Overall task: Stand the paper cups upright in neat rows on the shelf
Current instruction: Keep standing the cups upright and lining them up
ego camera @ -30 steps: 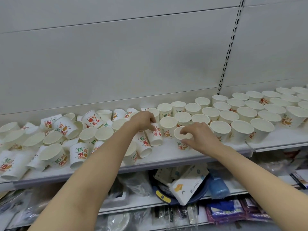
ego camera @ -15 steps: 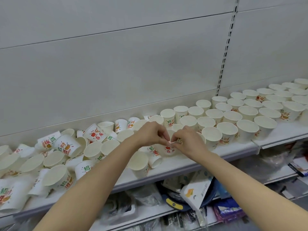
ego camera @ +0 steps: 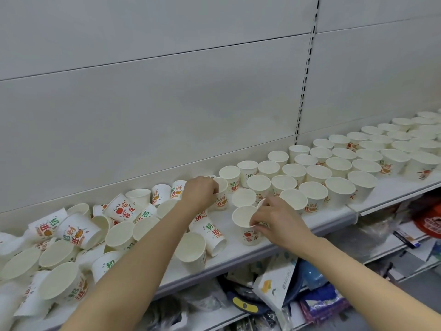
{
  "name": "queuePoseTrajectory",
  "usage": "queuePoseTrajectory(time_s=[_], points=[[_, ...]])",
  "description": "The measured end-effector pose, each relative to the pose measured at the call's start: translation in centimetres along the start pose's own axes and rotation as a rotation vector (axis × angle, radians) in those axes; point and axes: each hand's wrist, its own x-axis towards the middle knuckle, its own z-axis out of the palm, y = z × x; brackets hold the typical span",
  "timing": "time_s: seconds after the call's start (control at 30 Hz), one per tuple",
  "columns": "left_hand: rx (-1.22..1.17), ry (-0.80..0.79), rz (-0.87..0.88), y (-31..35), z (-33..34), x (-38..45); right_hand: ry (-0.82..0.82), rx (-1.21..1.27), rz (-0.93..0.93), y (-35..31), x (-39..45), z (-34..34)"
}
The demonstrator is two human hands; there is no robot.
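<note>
Right hand (ego camera: 274,219) pinches rim of upright paper cup (ego camera: 247,225) at shelf (ego camera: 334,217) front edge, thumb over the lip; grip at rim keeps cup vertical for seating, prob. as next unit in front row. Left hand (ego camera: 200,193) curls fingers round a second cup (ego camera: 220,197) further back, w/ wrist over the jumble, likely setting it into rear row. Ordered rows of cups (ego camera: 334,168) run right of both hands, mouths up. Unsorted cups (ego camera: 78,230) lie tipped at left, approx. half the stock by judgement. Lower shelf holds mixed packaged goods (ego camera: 276,283).
</note>
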Motion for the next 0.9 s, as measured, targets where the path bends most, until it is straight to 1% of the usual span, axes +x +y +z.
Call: queuePoseTrajectory(time_s=[0.1,0.23,0.3,0.37,0.4,0.43,0.47,0.53,0.57,0.6,0.67,0.7,0.8,0.9], points=[[-0.017,0.043,0.100,1.0,0.5,0.2,-0.014,-0.003,-0.027,0.2,-0.5,0.0],[-0.063,0.037,0.148,2.1,1.2,1.1,-0.009,-0.038,-0.018,1.2,-1.0,0.4],[-0.070,0.018,0.180,2.3,1.2,1.2,-0.011,-0.061,-0.029,1.8,-1.2,0.6],[-0.125,-0.060,0.197,1.5,0.2,1.2,-0.005,-0.079,-0.038,2.2,-1.3,1.0],[-0.177,-0.111,0.161,0.6,-0.5,1.2,-0.003,-0.086,-0.045,2.4,-1.4,1.2],[-0.226,-0.131,0.083,-0.5,-1.2,1.4,0.005,-0.092,-0.052,2.5,-1.4,1.5],[-0.258,-0.116,-0.029,-1.8,-1.9,1.8,0.019,-0.099,-0.055,2.5,-1.4,1.8],[-0.265,-0.076,-0.315,-3.9,-2.5,2.6,0.041,-0.104,-0.059,2.4,-1.2,2.2],[-0.263,-0.087,-0.438,-4.3,-2.4,2.9,0.051,-0.104,-0.065,2.3,-1.2,2.4],[-0.263,-0.116,-0.510,-4.2,-2.2,3.2,0.063,-0.103,-0.071,2.3,-1.1,2.5],[-0.299,-0.184,-0.576,-3.3,-1.5,3.8,0.083,-0.097,-0.084,2.3,-1.1,2.6],[-0.316,-0.191,-0.600,-2.8,-1.0,4.1,0.087,-0.094,-0.092,2.4,-1.2,2.6],[-0.362,-0.179,-0.678,-1.5,-0.3,4.9,0.087,-0.097,-0.106,2.7,-1.3,2.6],[-0.465,-0.181,-0.744,-1.5,-0.7,5.8,0.103,-0.087,-0.106,3.1,-1.5,2.8]])
